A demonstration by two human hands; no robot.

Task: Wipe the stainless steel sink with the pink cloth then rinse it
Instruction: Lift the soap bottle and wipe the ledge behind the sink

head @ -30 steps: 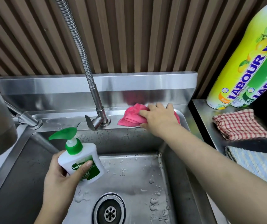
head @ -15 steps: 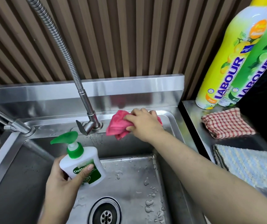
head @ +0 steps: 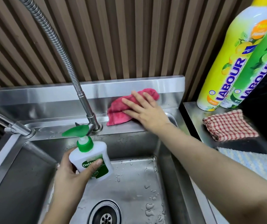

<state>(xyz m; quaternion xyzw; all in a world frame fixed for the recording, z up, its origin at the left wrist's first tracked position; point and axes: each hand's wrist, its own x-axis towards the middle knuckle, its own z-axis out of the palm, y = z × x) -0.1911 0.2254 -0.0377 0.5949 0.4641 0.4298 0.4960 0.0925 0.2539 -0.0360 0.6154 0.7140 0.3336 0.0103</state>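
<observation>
My R hand (head: 145, 113) lies flat, fingers straight & spread, pressing the pink cloth (head: 119, 110) onto the backsplash (head: 48, 101) and rear ledge of the sink (head: 129, 143), just right of the tap base (head: 95, 126). Cloth is bunched, partly up the backsplash. L hand (head: 71, 173) grips a white soap pump bottle (head: 92, 157) w/ green top, thumb across the label, in front of the tap base over the basin. Drain (head: 105, 214) sits farther in front; water drops around it. Red-checked cloth (head: 229, 125) lies well right of the tap base.

1 head-worn view, close above the sink (head: 145, 183), facing forward and down, slatted wall (head: 129, 38) behind
</observation>
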